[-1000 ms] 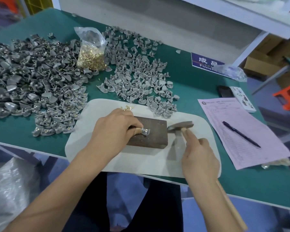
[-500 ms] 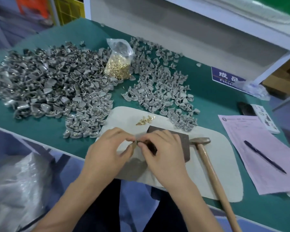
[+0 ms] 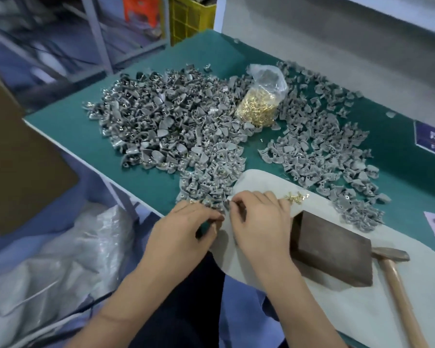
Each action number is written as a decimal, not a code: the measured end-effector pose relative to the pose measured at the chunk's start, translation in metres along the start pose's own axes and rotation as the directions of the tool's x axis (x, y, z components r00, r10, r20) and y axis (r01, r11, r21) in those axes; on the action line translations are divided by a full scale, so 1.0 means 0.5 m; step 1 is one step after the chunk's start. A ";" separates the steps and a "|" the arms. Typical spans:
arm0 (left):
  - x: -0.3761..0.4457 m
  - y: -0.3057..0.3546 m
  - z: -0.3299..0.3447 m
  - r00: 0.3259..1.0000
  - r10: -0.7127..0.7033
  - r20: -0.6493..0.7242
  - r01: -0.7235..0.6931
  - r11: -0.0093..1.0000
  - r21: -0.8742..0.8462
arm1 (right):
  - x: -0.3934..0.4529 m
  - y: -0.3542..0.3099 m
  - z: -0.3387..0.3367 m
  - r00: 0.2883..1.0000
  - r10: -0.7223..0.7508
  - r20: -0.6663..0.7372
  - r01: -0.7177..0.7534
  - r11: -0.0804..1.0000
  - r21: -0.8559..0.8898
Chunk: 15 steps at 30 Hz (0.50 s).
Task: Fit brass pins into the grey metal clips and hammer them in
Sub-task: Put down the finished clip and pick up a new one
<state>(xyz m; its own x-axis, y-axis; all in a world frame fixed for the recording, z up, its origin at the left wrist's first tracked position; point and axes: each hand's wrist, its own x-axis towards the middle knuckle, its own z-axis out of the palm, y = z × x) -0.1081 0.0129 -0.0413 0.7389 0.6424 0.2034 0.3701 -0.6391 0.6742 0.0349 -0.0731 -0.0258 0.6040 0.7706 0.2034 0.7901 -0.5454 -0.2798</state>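
Head view: left hand (image 3: 183,228) and right hand (image 3: 258,222), fingertips pinched together on a small grey clip (image 3: 227,205), beside the dark block (image 3: 332,249).

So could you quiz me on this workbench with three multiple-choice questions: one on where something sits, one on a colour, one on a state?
1. Where does the bag of brass pins stand?
A. between the heaps of grey clips
B. on the dark block
C. on the floor

2. What colour is the table top?
A. red
B. teal green
C. yellow

3. What about the hammer?
A. raised in the right hand
B. gripped in the left hand
C. lying unheld beside the dark block

Answers: 1 A, clips lie on both sides of the bag. 2 B, the bare surface is teal. 3 C, the left hand and right hand meet at the cloth's edge, away from it.
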 end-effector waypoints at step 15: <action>0.144 0.115 0.138 0.988 0.076 0.138 -0.070 0.996 -0.049 | -0.096 0.240 -0.108 0.880 0.305 -0.363 -0.256 0.950 0.177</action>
<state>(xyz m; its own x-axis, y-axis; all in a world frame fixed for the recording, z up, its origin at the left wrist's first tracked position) 0.0052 -0.0068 -0.0366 0.8354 0.5274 0.1547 0.2891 -0.6611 0.6924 0.1064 -0.1935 -0.0185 0.8109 0.3923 0.4342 0.5773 -0.6576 -0.4840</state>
